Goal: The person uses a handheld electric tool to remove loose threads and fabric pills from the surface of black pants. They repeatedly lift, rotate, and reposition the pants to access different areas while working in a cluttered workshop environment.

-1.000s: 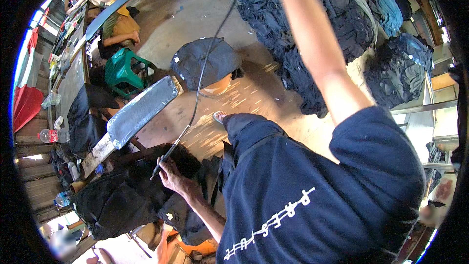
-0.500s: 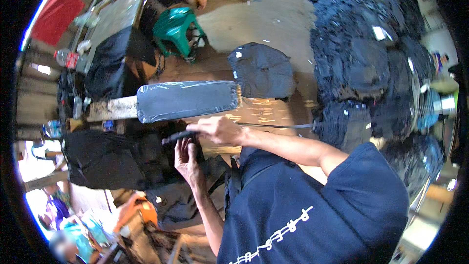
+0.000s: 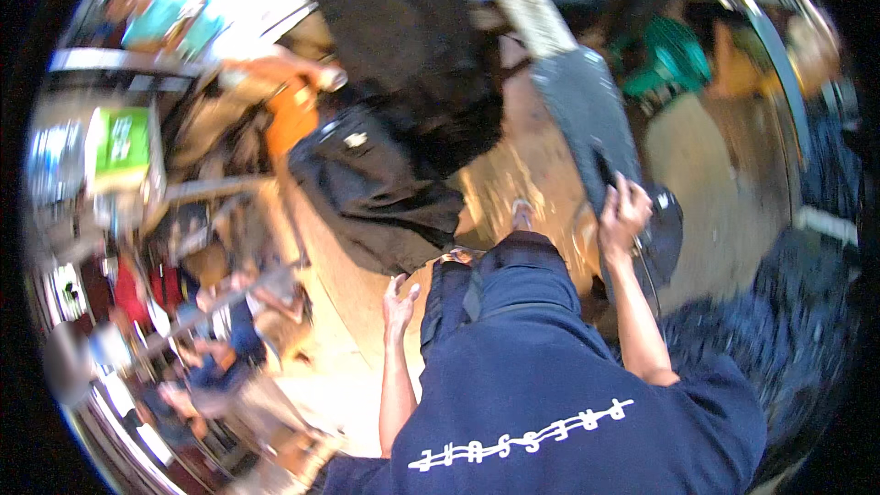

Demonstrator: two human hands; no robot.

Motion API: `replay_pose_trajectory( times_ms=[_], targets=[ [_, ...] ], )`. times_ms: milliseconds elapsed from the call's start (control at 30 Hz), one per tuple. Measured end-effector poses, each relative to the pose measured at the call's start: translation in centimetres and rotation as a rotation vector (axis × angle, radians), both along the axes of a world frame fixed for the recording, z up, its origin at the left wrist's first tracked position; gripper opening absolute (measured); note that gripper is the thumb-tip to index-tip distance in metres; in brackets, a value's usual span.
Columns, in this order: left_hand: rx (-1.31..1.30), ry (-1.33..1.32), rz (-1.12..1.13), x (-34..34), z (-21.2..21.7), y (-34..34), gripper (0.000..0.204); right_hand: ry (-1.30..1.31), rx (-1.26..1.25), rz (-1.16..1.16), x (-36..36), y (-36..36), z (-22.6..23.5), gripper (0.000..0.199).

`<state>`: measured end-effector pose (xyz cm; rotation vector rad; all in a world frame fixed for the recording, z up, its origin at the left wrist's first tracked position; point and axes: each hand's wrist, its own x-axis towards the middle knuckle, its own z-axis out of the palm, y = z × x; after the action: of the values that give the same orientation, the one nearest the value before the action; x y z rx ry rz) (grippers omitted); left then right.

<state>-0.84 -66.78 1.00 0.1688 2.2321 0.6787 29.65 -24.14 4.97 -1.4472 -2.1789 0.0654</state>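
My left hand (image 3: 399, 309) hangs in the air near the lower edge of a black garment (image 3: 376, 188). Its fingers are apart and nothing is in them. With fingers curled, my right hand (image 3: 625, 215) grips what looks like a dark iron (image 3: 603, 170) at the near end of a long padded ironing board (image 3: 582, 105). A thin cord runs down below that hand. The iron's underside is hidden and blurred. A larger black garment pile (image 3: 394, 27) lies beyond, left of the board.
Dark cloth (image 3: 752, 312) is heaped at the right. A green stool (image 3: 674, 60) stands past the board beside another person (image 3: 733, 64). More people (image 3: 229, 339) sit at the left. A dark folded garment (image 3: 662, 234) lies on the floor right of my hand.
The whole view has swung round to the left and is blurred. My left hand has come away from the iron and the black cloth; my right hand is now at the board's near end.
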Motion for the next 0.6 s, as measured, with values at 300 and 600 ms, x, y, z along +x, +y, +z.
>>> replay_pose_trajectory(
  times_ms=[300,600],
  targets=[
    [0.27,-0.053,0.451,-1.4,-4.9,0.7,0.074,-0.22,0.142,-0.012,-1.8,1.3,2.1,0.059],
    [0.208,0.207,0.382,-13.2,-7.3,19.3,0.108,-0.231,-0.239,1.019,-33.1,-0.1,-1.8,0.091]
  ],
)
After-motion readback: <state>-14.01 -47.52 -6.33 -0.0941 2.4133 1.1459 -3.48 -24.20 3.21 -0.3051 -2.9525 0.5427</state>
